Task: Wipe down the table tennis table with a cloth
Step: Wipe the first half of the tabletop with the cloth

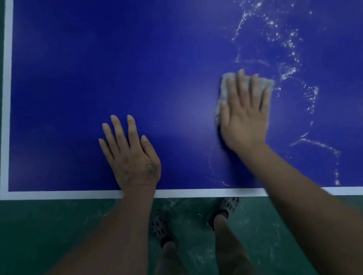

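Note:
The blue table tennis table (121,64) with a white border line fills most of the view; its near left corner is at the lower left. My right hand (245,115) lies flat with straight fingers on a grey cloth (223,87), pressing it to the table right of centre. Most of the cloth is hidden under the hand. My left hand (130,155) rests palm down, fingers spread, on the table near its front edge. Water droplets and streaks (289,55) glisten on the table's right part, beside the cloth.
A green floor (11,249) surrounds the table at the left and front. My legs and feet in dark perforated shoes (161,229) stand just under the table's near edge.

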{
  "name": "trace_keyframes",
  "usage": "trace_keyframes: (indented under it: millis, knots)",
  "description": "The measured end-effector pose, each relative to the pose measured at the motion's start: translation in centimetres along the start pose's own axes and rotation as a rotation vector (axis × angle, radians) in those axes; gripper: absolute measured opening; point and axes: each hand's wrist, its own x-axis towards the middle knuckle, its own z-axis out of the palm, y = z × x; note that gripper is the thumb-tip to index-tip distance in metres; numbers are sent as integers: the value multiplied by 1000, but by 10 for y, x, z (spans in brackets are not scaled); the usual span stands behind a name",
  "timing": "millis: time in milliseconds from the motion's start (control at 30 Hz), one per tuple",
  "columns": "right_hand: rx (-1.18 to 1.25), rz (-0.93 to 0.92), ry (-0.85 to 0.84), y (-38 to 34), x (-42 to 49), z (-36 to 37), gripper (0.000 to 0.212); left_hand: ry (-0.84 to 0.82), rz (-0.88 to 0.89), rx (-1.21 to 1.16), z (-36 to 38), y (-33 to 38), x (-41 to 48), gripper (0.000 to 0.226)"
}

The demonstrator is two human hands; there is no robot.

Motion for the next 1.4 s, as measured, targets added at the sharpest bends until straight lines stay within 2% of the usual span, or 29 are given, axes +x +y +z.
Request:
trace_keyframes:
  millis: [133, 233, 400, 533, 600, 667, 733, 833, 900, 967, 1067, 1167, 1267, 1400]
  knots:
    - [54, -359, -71, -81, -50, 17, 64, 4, 8, 13, 3, -3, 0, 58]
    - [102, -461, -63, -85, -57, 23, 64, -2, 9, 8, 4, -3, -1, 59]
    - [35, -374, -72, 11, -89, 13, 64, -7, -4, 1, 0, 0, -3, 60]
    - [9, -5, -126, 97, -120, -6, 65, 28, 13, -10, -5, 3, -4, 60]
    - [3, 149, -132, 95, -122, -10, 66, 29, 31, -9, -6, 4, -5, 60]
    - [1, 199, -122, 65, -113, -7, 67, 24, 48, -7, -7, 5, -6, 59]
    - [31, 145, -121, 21, -103, -1, 67, 20, 51, -26, -8, 6, -7, 59]
    - [91, -110, -123, -34, -114, 6, 66, 6, 48, -102, -8, 3, -7, 56]
    - [106, -281, -119, -32, -135, 9, 66, -4, 75, -136, -8, -4, -6, 54]
    - [79, -378, -105, -1, -148, 10, 66, -12, 140, -125, -11, -18, -4, 53]
    - [-13, -328, -106, 68, -156, 6, 65, -7, 239, -60, -16, -42, -1, 56]
    - [-51, -133, -119, 114, -161, -1, 66, 44, 106, -40, -18, -50, -1, 62]
    - [-81, -74, -135, 92, -161, -3, 67, 32, 30, -59, -17, -50, -1, 66]
    - [-45, -272, -139, -3, -152, 8, 66, 6, 31, -74, -15, -53, 3, 67]
